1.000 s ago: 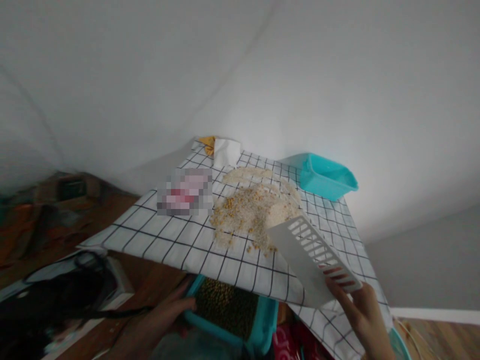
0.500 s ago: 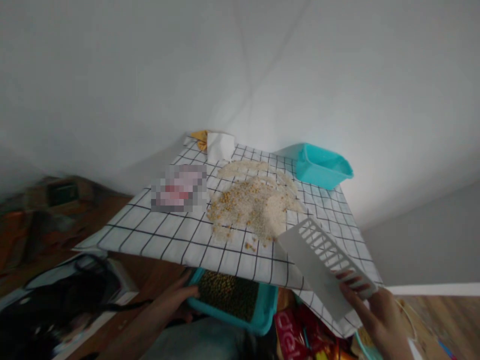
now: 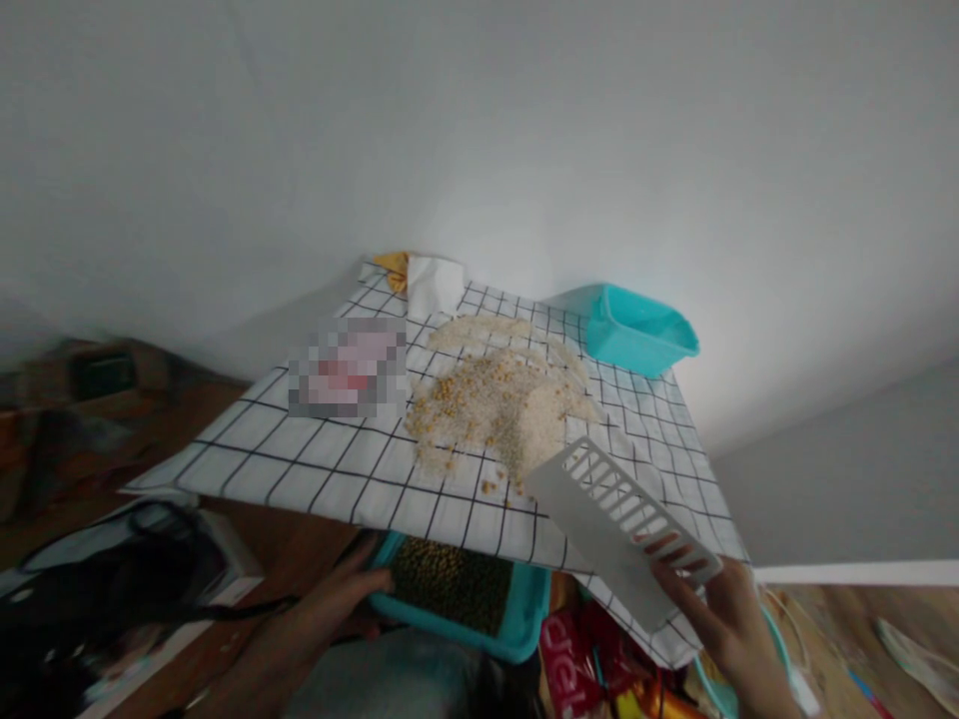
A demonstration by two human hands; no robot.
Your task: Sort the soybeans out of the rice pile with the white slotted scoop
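My right hand [image 3: 725, 619] grips a white slotted plastic scoop [image 3: 610, 514] by its near end, its far edge low over the checked cloth beside a pile of rice mixed with yellow beans [image 3: 494, 404]. My left hand [image 3: 341, 597] holds the left rim of a teal tray [image 3: 528, 619] with dark green beans [image 3: 454, 584], kept just below the table's front edge.
An empty teal tub [image 3: 636, 330] stands at the back right of the checked tablecloth [image 3: 300, 464]. A white paper [image 3: 431, 285] lies at the far edge. Red packaging [image 3: 573, 664] lies below the table; dark clutter [image 3: 112, 579] sits at the left.
The scoop has shifted slightly left toward the pile's near edge. The view has drifted a little; the left hand still holds the tray in place.
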